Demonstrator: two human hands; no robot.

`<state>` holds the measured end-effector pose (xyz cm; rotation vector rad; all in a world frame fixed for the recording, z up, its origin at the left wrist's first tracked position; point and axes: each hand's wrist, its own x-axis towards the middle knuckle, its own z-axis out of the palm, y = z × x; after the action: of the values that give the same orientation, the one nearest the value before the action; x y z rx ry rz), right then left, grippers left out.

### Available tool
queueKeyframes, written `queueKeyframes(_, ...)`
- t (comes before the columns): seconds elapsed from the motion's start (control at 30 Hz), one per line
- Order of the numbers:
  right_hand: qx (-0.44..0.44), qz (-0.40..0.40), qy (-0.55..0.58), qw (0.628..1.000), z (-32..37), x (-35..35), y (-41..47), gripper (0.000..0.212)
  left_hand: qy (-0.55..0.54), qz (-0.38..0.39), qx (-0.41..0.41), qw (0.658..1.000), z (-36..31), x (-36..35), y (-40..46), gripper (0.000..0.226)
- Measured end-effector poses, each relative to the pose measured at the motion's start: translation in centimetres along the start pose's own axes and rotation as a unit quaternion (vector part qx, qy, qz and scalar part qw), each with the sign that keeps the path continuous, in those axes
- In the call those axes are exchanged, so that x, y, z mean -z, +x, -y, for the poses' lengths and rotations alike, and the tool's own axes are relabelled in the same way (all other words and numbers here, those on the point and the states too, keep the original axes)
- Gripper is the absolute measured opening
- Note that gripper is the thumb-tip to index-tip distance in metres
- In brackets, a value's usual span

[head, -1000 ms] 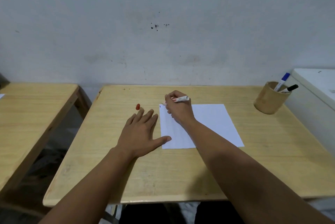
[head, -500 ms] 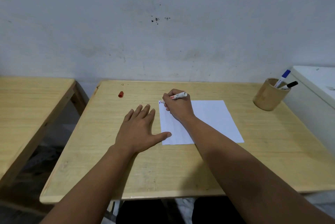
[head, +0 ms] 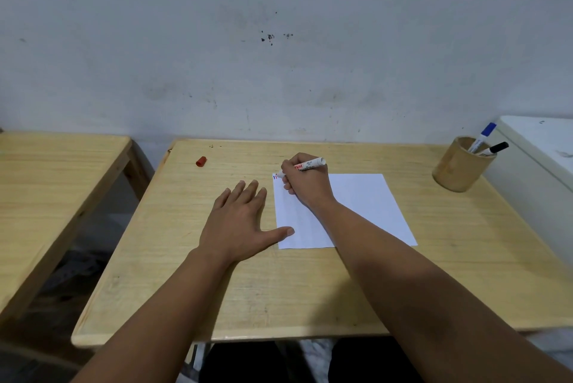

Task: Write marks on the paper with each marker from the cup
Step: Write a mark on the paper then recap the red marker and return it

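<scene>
Marker cap (head: 201,161), red, now lying far-left on the table (head: 310,289); left hand (head: 238,221) lying flat and spread, thumb pinning the paper (head: 366,206); right hand (head: 305,184) pinching the red marker (head: 305,164), adding marks; cup (head: 459,165) holding two more.

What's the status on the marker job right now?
Right hand grips red marker, tip at paper corner. Left hand flat, thumb pinning paper. Two markers in cup. Nothing obstructing.
</scene>
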<state>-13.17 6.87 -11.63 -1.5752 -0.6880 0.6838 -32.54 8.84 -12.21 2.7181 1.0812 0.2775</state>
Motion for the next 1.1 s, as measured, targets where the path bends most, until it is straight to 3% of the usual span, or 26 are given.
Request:
queueKeyframes(0.33,0.031,0.007,0.076,0.997,6.2,2.4,-0.3,0.034,0.004,0.016,0.003,1.0,-0.3,0.9,0.0,0.113)
queueKeyframes(0.43,-0.012,0.033,0.111,0.993,7.8,3.4,0.0,0.049,0.001,0.029,0.011,1.0,-0.4,2.1,0.6,0.092)
queueKeyframes(0.5,-0.008,0.024,0.084,0.996,8.4,3.7,0.3,0.043,-0.014,-0.013,0.032,0.999,-0.3,3.1,1.3,0.067)
queueKeyframes(0.6,0.016,0.013,0.034,0.999,8.9,4.0,0.4,0.025,-0.042,-0.1,0.085,0.99,1.0,4.6,3.2,0.047)
queueKeyframes(0.8,0.01,0.035,0.016,0.999,7.5,3.8,1.0,0.02,-0.015,-0.092,0.209,0.974,6.1,6.2,7.4,0.04)
queueKeyframes(0.97,0.003,0.068,-0.008,0.998,5.4,3.0,1.5,0.024,0.028,-0.061,0.219,0.973,8.5,5.2,9.5,0.038)
queueKeyframes(1.1,0.001,0.083,-0.018,0.996,4.5,2.4,1.6,0.023,0.019,-0.094,0.208,0.973,9.5,4.1,10.1,0.032)
